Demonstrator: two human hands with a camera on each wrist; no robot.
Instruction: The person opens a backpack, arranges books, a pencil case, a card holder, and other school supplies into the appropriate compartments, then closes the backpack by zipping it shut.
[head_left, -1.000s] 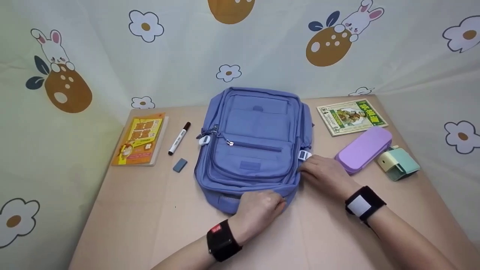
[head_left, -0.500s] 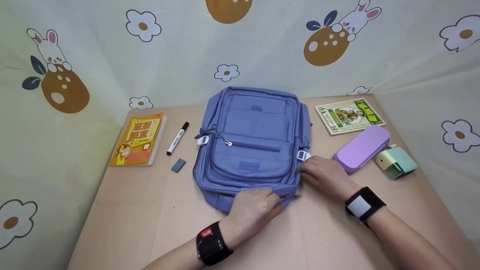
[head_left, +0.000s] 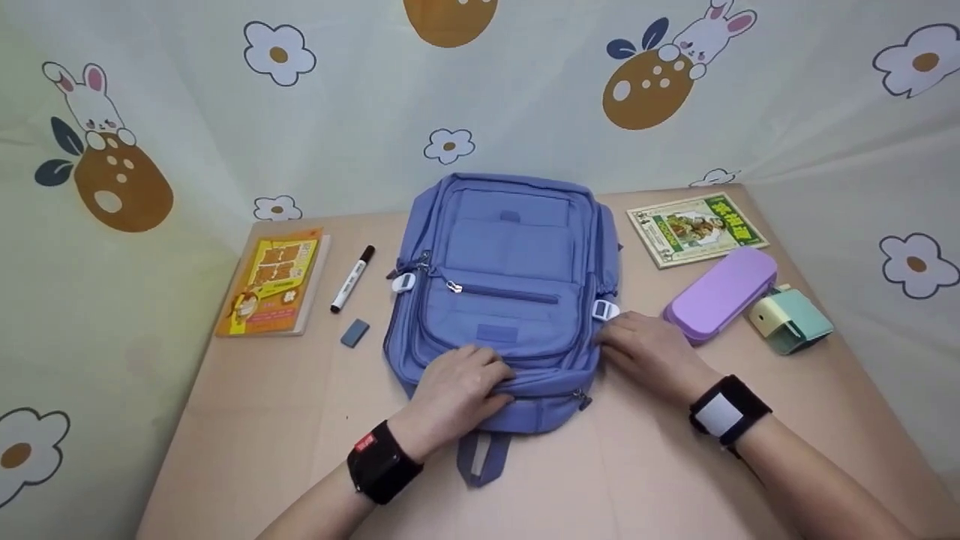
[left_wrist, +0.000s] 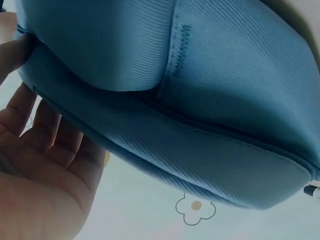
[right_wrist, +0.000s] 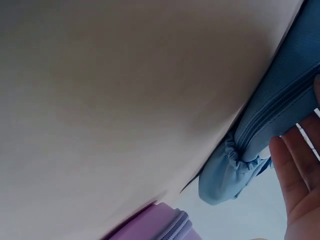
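A blue backpack (head_left: 514, 251) lies front side up on the table, its carry loop (head_left: 482, 459) pointing toward me. My left hand (head_left: 457, 394) pinches the fabric at its near edge; in the left wrist view the thumb lies on the cloth, the other fingers (left_wrist: 62, 135) behind the edge. Near that end's right corner hangs a zipper pull (head_left: 583, 400), with no hand on it. My right hand (head_left: 656, 349) holds the bag's right side just below a white buckle (head_left: 605, 310). In the right wrist view, its fingers (right_wrist: 290, 170) reach over the side edge beside a zipper.
Left of the bag lie an orange-yellow book (head_left: 274, 285), a marker (head_left: 352, 279) and a grey-blue eraser (head_left: 355, 333). To the right are a green-and-white book (head_left: 697, 229), a purple pencil case (head_left: 721, 295) and a green-and-cream pencil sharpener (head_left: 791, 321). A patterned curtain (head_left: 360, 112) stands behind.
My left hand has left the zipper pull at the right corner and moved left along the near edge, exposing the pull and the carry loop. My right hand stays in place.
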